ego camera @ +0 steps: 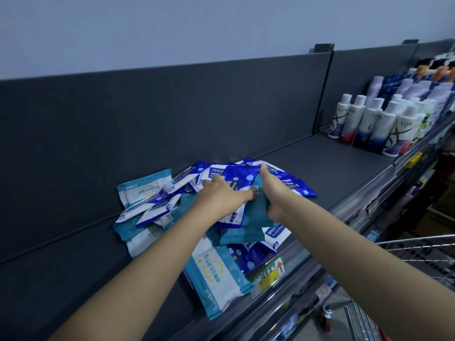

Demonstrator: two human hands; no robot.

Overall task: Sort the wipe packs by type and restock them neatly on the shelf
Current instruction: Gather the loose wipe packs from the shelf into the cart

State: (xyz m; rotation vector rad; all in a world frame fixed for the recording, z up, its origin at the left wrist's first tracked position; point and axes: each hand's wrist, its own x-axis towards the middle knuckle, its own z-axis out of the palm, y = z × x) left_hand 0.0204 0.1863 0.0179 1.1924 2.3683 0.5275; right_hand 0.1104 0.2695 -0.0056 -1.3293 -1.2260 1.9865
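A mixed pile of wipe packs lies on the grey shelf [327,168]. Small blue-and-white alcohol wipe packs [157,207] are scattered over larger teal-and-white packs [216,274]. Both my arms reach into the middle of the pile. My left hand [221,195] lies palm down, its fingers closed over a blue-and-white pack [234,217]. My right hand [270,193] grips a teal pack [258,207], thumb below and fingers above, with the index finger touching a dark blue pack [240,174]. The two hands almost touch.
White bottles [384,124] stand in rows at the right of the shelf, past a bare stretch. A dark back panel [172,114] runs behind the pile. A price label [270,271] sits on the front rail. A wire trolley [418,247] stands at the lower right.
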